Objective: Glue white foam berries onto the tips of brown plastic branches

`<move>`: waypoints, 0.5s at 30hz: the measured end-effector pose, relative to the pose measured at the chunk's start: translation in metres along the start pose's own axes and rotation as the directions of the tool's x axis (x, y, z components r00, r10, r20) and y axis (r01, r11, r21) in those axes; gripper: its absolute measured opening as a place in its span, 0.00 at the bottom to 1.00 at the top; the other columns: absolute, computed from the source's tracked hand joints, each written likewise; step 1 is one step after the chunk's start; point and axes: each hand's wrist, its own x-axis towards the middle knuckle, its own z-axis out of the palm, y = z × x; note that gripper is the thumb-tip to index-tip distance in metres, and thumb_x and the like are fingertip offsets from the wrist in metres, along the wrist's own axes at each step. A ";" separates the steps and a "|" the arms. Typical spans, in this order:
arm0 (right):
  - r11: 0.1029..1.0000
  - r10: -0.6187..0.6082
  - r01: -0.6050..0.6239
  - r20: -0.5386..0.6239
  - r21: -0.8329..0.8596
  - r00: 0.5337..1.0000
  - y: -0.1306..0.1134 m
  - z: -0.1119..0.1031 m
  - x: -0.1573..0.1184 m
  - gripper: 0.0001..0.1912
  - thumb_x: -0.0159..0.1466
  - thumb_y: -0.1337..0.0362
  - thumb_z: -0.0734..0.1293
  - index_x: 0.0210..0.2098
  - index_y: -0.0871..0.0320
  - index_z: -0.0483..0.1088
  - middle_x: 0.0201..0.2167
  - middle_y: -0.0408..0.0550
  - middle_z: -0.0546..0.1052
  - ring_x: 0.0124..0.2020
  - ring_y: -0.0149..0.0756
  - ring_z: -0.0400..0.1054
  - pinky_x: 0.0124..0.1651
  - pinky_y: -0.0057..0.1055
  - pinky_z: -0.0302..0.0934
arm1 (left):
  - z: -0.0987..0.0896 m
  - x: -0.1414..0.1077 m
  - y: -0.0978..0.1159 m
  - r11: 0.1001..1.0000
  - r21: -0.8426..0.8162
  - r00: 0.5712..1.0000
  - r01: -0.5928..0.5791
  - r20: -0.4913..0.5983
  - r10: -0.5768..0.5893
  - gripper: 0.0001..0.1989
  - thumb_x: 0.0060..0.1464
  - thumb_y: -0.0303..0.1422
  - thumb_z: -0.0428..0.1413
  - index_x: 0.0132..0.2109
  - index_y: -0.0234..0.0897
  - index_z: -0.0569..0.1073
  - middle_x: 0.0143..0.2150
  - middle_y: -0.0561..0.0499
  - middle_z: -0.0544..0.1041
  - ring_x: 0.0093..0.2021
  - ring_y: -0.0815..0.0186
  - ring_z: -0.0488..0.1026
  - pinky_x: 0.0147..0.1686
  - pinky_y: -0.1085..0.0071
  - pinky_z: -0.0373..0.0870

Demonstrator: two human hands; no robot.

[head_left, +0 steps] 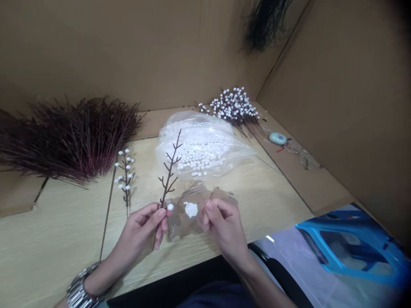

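Note:
My left hand [149, 220] pinches the stem of a brown artificial twig [170, 171], which stands upright with bare side branches. One white berry [170, 207] sits low on the twig, beside my left fingertips. My right hand [221, 218] is closed in a pinch over a piece of brown cardboard [183, 226]; whatever it may hold is hidden. Left of those fingers, a blob of white glue-like paste [191, 209] lies on the cardboard. Behind it is a clear plastic bag [205, 145] full of white berries. A twig with several white berries [126, 175] lies left of my left hand.
A large heap of bare dark twigs [80, 137] covers the table's left back. Finished-looking berry twigs [234, 105] are piled at the back right. A light-blue oval case [278, 138] and eyeglasses [302, 154] lie by the right cardboard wall [340, 98]. A blue plastic chair [356, 244] stands below right.

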 end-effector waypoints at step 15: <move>0.983 -0.058 0.040 0.093 0.178 0.994 -0.003 0.001 0.005 0.23 0.74 0.57 0.61 0.22 0.57 0.62 0.19 0.39 0.62 0.22 0.28 0.55 0.28 0.31 0.49 | 0.003 0.001 0.004 1.000 -0.004 1.000 0.000 0.005 0.000 0.15 0.61 0.43 0.62 0.36 0.34 0.79 0.25 0.56 0.74 0.17 0.76 0.69 0.16 0.81 0.66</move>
